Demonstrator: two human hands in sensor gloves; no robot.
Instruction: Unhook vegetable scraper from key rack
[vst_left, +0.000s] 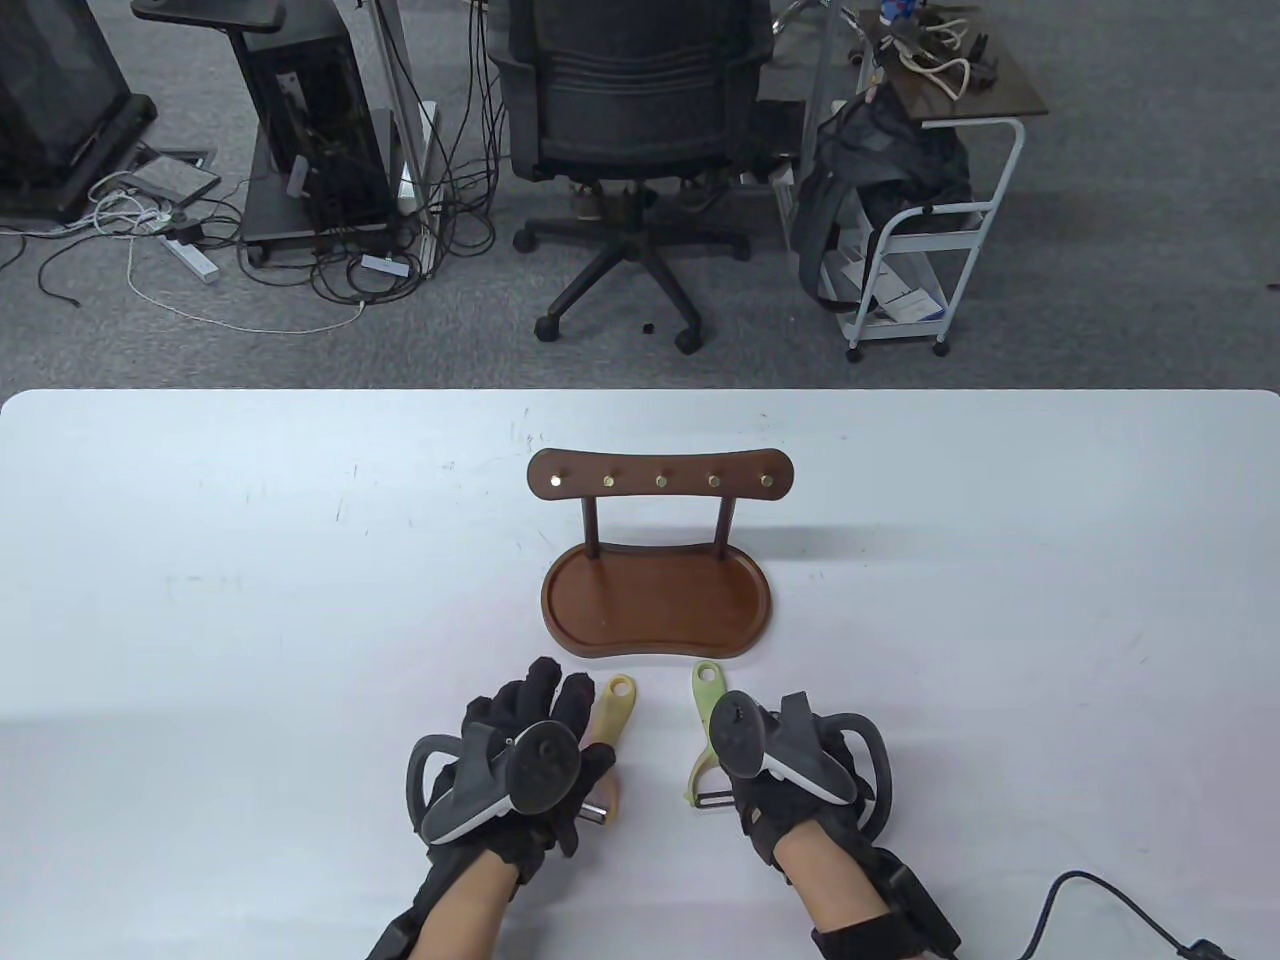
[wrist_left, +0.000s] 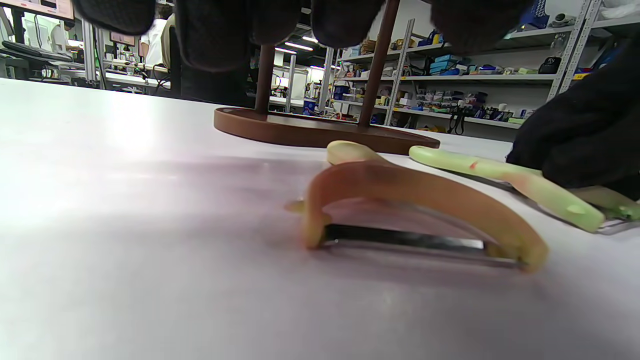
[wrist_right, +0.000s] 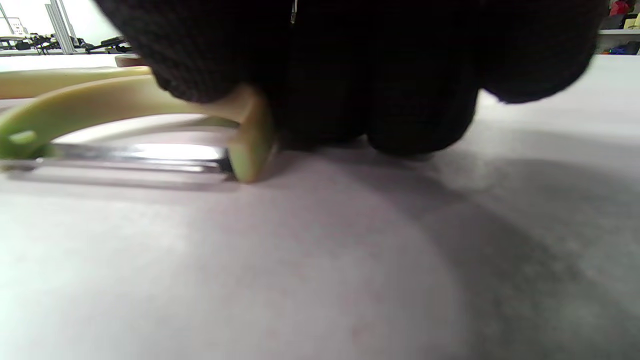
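Green scraper (wrist_right: 100, 107) lies flat, touching right fingers (wrist_right: 400, 100).

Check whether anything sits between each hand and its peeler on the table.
Nothing visible does. The left hand is over the yellow peeler, and the right hand rests on the green peeler. Both lie flat on the table, in front of the key rack, whose pegs are bare.

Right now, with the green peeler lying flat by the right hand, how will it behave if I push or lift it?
The green peeler looks like rigid moulded plastic, so it should probably stay stiff and feel light. It lies flat on the smooth white table, so a push would likely slide it, not roll it. Its metal blade sits at the wide end, which may sag if you lift by the handle tip.
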